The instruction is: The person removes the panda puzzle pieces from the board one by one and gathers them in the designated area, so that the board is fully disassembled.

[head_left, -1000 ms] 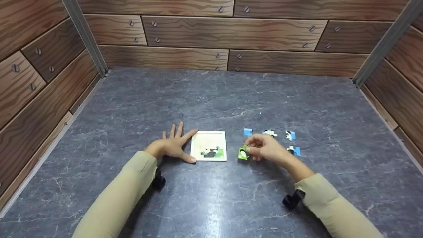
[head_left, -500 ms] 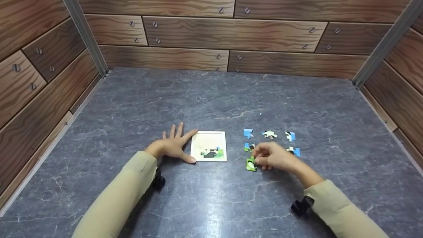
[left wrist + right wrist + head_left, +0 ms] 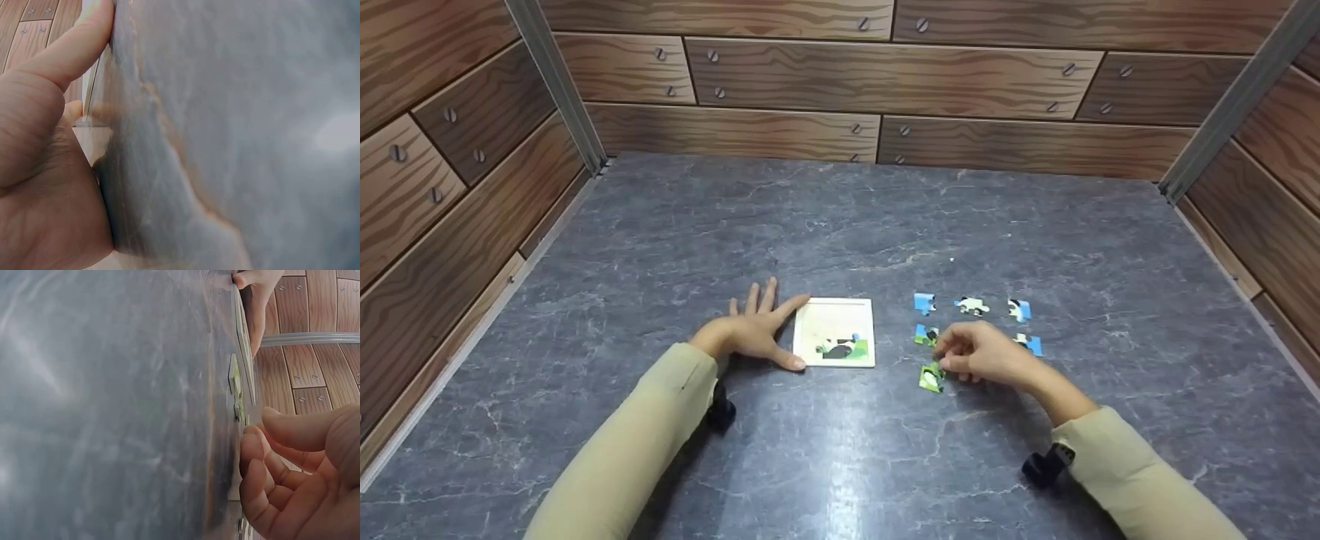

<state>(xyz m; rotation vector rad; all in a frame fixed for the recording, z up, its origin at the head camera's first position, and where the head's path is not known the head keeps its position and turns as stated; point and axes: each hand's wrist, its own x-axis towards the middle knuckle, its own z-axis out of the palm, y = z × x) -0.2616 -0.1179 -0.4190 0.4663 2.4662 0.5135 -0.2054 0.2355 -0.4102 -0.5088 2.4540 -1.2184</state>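
My left hand (image 3: 746, 332) is spread flat on the table, thumb and index finger at the left edge of a small puzzle board (image 3: 831, 319). Assembled pieces (image 3: 840, 348) with green, black and white print lie along the board's lower part. Right of the board, a green puzzle piece (image 3: 930, 378) with a white patch rests on the table. Close beside it is my right hand (image 3: 979, 354), fingers loosely curled, holding nothing. In the right wrist view its thumb (image 3: 292, 430) stands apart from the fingers, with the green piece (image 3: 234, 377) beyond them.
Loose jigsaw pieces lie right of the board: a blue corner (image 3: 924, 302), a white one (image 3: 972, 305), a blue-and-white one (image 3: 1019, 309), a green-and-blue one (image 3: 926, 334), and another blue one (image 3: 1031, 344) partly behind my right hand. Wood-print walls (image 3: 840, 75) enclose the table.
My right hand has carried the green piece slightly right and toward me, then let go of it. This uncovers the green-and-blue piece. The left hand and board have stayed put.
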